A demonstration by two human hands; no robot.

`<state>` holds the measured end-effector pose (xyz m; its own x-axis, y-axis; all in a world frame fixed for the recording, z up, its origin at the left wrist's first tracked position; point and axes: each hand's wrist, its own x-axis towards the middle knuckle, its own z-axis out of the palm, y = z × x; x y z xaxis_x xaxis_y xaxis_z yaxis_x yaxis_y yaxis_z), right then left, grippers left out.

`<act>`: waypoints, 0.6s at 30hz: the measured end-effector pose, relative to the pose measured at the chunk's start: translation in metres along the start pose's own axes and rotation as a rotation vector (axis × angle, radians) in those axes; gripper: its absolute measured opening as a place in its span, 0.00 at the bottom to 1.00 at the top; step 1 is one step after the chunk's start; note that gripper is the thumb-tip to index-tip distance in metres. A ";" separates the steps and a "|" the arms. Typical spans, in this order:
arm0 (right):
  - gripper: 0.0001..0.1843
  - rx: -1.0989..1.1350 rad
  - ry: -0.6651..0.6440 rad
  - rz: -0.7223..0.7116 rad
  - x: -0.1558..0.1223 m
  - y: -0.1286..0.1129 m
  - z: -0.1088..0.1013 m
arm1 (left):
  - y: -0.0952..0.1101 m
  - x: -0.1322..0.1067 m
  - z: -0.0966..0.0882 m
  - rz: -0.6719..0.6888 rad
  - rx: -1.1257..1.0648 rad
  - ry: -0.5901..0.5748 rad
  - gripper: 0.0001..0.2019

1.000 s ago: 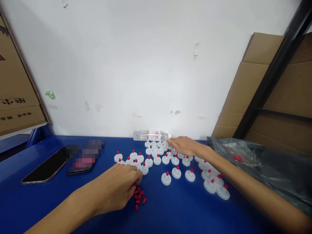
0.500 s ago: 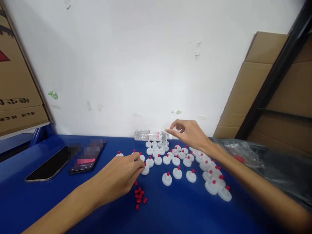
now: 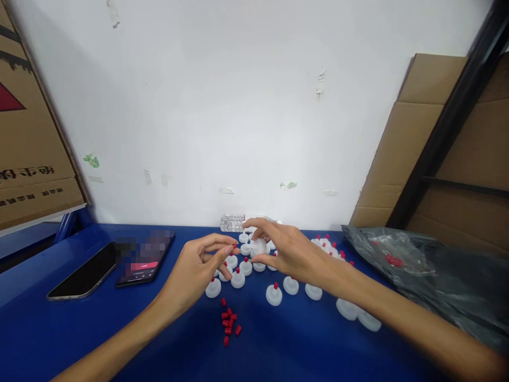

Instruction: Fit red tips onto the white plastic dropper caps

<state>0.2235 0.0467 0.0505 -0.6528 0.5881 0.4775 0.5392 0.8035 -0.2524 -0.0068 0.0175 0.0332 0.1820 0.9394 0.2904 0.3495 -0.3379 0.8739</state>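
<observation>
Thumb and fingers of my left hand (image 3: 203,261) are pinched together on a small red cap (image 3: 234,245). My right hand (image 3: 292,249) is closed round a white nozzle lid (image 3: 259,247), tilted so that its spout points left toward the red cap. A narrow gap separates the two hands. Below my left hand lies a loose pile of red caps (image 3: 229,322) on the blue table. Several white lids with red tips, such as a front one (image 3: 274,295), stand under and around both hands; my right hand and forearm hide some of them.
A clear plastic bottle (image 3: 232,223) lies against the wall, partly hidden by my right hand. Two phones, one with a dark screen (image 3: 82,270) and one lit (image 3: 139,265), lie at left. A grey plastic bag (image 3: 429,270) covers the right side; cardboard (image 3: 413,122) leans behind it.
My right hand has come down and left from above the bottle and now holds a white lid. My left hand has lifted slightly, turned, and shows a red cap at its fingertips.
</observation>
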 end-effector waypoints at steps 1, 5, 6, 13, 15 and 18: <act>0.38 -0.001 -0.001 -0.009 0.000 -0.001 0.000 | 0.000 0.000 0.000 0.002 -0.014 -0.015 0.16; 0.34 0.001 -0.016 -0.067 0.000 -0.006 -0.001 | -0.001 -0.003 0.002 -0.005 0.010 -0.051 0.16; 0.33 0.002 -0.015 -0.081 -0.001 -0.007 -0.001 | -0.001 -0.003 0.003 -0.004 0.013 -0.062 0.15; 0.23 -0.002 0.060 -0.151 -0.001 -0.014 0.000 | -0.002 -0.006 0.002 0.011 0.097 -0.092 0.17; 0.19 -0.018 0.078 -0.206 0.000 -0.014 0.002 | -0.004 -0.006 0.003 0.096 0.218 -0.102 0.16; 0.16 -0.089 0.110 -0.292 -0.002 -0.015 0.007 | -0.004 -0.007 0.004 0.226 0.295 -0.129 0.17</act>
<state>0.2130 0.0342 0.0473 -0.7280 0.3162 0.6082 0.3852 0.9227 -0.0186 -0.0060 0.0123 0.0259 0.3921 0.8309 0.3948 0.5333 -0.5550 0.6383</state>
